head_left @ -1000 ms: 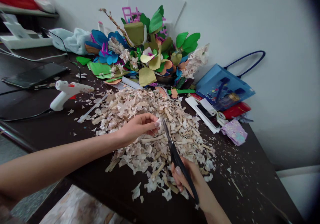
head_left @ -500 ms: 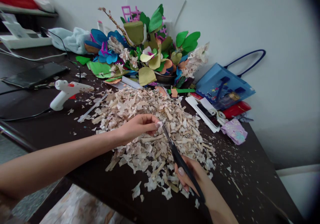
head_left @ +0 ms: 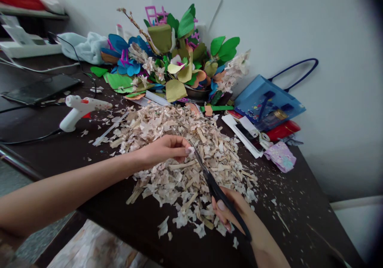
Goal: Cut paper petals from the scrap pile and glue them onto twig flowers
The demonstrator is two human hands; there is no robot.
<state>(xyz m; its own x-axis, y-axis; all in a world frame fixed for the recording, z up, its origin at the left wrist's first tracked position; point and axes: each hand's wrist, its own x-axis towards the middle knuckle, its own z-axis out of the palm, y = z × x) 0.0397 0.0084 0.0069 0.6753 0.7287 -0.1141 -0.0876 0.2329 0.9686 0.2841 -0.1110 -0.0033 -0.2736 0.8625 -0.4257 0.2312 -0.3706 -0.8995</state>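
Observation:
My left hand (head_left: 169,151) pinches a small whitish scrap (head_left: 192,150) between thumb and fingertips. The black-handled scissors (head_left: 214,186) are gripped in my right hand (head_left: 235,210), their blades reaching up to the scrap at my left fingertips. Whether the blades touch or cut it is too small to tell. Both hands hover over a wide heap of pale, dry, papery scraps (head_left: 176,184), mixed with husk-like strips, spread on the dark table (head_left: 125,220).
A white glue gun (head_left: 76,112) lies at the left, near a dark tablet-like slab (head_left: 42,88). Behind the heap stands a bunch of coloured craft flowers (head_left: 179,60). To the right are a blue bag (head_left: 266,100), a phone (head_left: 247,134) and a floral pouch (head_left: 281,156).
My right hand and the scissors have shifted slightly right, and the handles look a little wider apart. My left hand stays almost where it was, still pinching the scrap.

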